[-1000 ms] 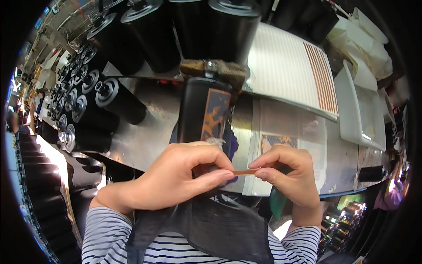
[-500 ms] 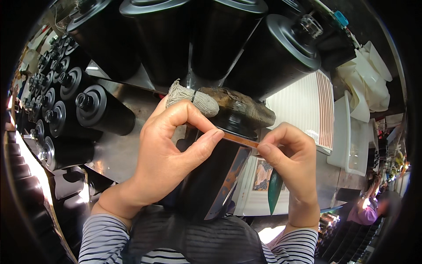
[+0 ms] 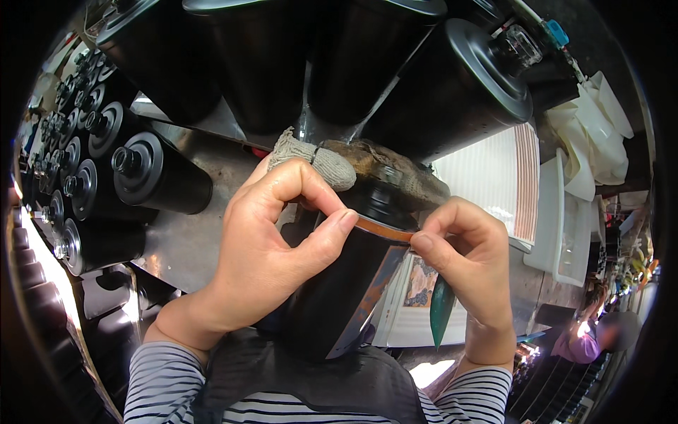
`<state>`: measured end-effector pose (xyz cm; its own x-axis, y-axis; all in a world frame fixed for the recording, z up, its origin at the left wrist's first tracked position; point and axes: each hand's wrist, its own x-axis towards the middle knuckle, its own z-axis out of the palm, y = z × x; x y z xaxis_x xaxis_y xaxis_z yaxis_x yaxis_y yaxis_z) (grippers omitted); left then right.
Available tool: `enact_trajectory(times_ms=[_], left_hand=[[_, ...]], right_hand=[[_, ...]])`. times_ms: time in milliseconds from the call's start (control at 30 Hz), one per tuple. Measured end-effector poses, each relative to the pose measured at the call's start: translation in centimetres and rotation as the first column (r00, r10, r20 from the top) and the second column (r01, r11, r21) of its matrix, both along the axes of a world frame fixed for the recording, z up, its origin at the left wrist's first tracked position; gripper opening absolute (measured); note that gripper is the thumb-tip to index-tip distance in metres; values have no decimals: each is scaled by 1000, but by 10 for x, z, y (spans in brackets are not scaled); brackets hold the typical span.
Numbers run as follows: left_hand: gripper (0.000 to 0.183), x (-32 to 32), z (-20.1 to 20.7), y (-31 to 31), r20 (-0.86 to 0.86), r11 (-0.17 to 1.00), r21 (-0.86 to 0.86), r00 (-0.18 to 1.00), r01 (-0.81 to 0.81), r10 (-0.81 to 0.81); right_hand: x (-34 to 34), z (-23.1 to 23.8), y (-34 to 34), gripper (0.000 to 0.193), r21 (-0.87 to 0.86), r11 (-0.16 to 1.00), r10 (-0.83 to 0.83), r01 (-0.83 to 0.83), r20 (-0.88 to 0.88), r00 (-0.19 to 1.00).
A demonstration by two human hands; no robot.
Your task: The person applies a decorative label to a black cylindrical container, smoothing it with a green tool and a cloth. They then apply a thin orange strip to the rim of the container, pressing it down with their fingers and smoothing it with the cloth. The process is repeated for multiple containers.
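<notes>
A narrow orange-brown strip (image 3: 385, 230) curves across the shoulder of a black bottle (image 3: 318, 304). My left hand (image 3: 261, 247) pinches its left end between thumb and forefinger; my right hand (image 3: 470, 261) pinches the other end. Below my right palm hangs a pointed green tool (image 3: 441, 314), its upper part hidden by that hand. A grey knitted cover (image 3: 318, 162) sits over another left finger, with a dark band round it. Down the bottle's side runs a grey-and-rust patterned panel (image 3: 367, 304). The bottle's neck lies against a worn brown padded support (image 3: 357, 157).
Large black bottles (image 3: 261, 63) stand close beyond my hands, and several more (image 3: 166, 173) crowd the left. To the right lie white sheets with striped edges (image 3: 494, 177), a white plastic tray (image 3: 547, 233) and white cloth (image 3: 593, 134). Another person in purple (image 3: 579, 346) is at far right.
The strip, straight and nearly level before, now bows along the bottle's shoulder, with its right end slightly lower. Both hands keep their pinch. The whole view has shifted a little.
</notes>
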<state>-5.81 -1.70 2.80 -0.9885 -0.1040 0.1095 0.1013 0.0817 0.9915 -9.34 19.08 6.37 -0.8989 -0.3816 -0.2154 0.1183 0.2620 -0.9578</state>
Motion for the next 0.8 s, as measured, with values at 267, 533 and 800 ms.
enact_trajectory(times_ms=[267,533,800], left_hand=[[11,-1,-4,1,-24,1000,11,1000,-6,6],[10,0,-8,2,-52,1000,21,999,12,-11],[18,-2,-6,5,-3,964,258,998,61,-63]], right_hand=[[-2,2,1,12,-17,1000,3,-2,35,999],[-2,1,1,14,3,1000,10,-10,16,1000],[-4,2,1,16,-23,999,35,-35,5,999]])
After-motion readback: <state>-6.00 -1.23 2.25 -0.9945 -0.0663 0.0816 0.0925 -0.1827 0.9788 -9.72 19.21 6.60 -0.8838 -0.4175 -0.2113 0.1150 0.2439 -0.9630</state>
